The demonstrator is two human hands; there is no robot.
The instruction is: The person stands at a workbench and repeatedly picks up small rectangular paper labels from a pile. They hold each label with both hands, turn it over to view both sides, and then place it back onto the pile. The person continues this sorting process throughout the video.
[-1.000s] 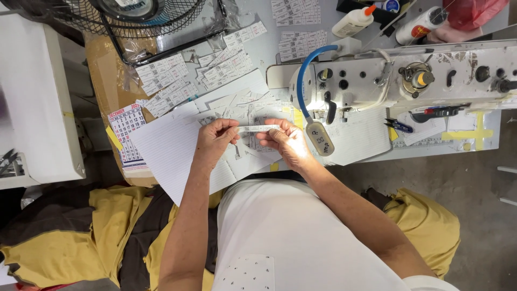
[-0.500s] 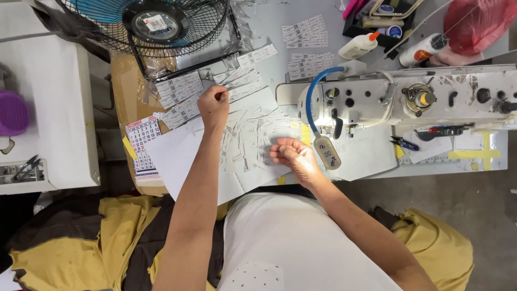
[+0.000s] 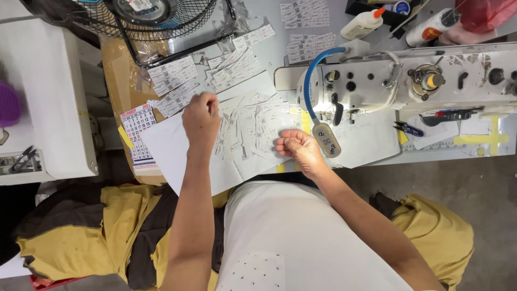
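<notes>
Right hand (image 3: 295,147) nearest body, fingers curled, pinching small clear label (image 3: 285,132) for next placing. Left hand (image 3: 200,119) further out, closed over label strips (image 3: 245,126) spread between hands. Beyond right hand, sewing machine (image 3: 431,81); beyond left, fan (image 3: 145,16).

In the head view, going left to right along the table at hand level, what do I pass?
Calendar card → left hand → paper labels → right hand → lamp head → blue snips → yellow tape cross.
</notes>
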